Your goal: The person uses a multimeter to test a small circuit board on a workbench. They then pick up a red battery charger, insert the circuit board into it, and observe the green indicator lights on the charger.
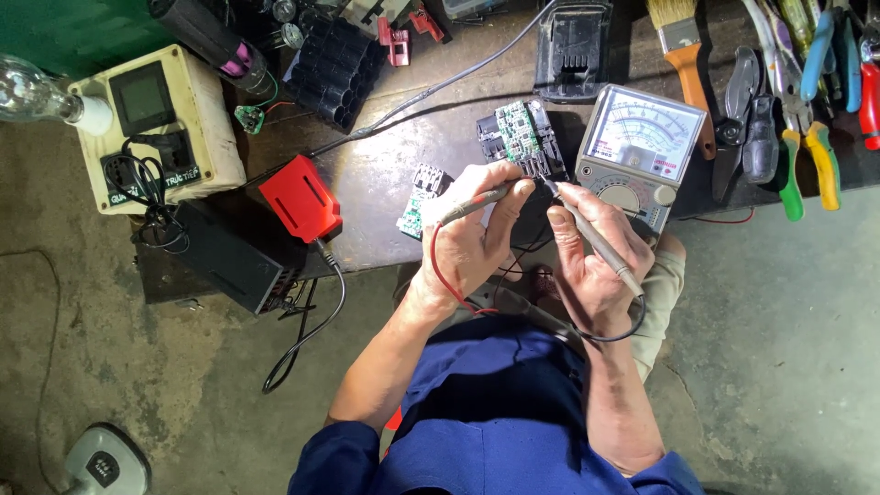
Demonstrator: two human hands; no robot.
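Left hand [463, 243]: grip closed on the red probe [477, 203].
Right hand [596, 266]: grip closed on the black probe [591, 234].
Circuit board [518, 133]: near the worktop's [385, 183] front edge, beside the analogue meter [642, 147], under both probe tips.

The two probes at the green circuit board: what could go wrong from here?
1. The red probe in the left hand and the black probe in the right hand meet close together at the green circuit board; a slip might bridge contacts.
2. The red lead loops around the left wrist and could snag.
3. The analog meter sits near the bench edge; a tugged lead might drag it.
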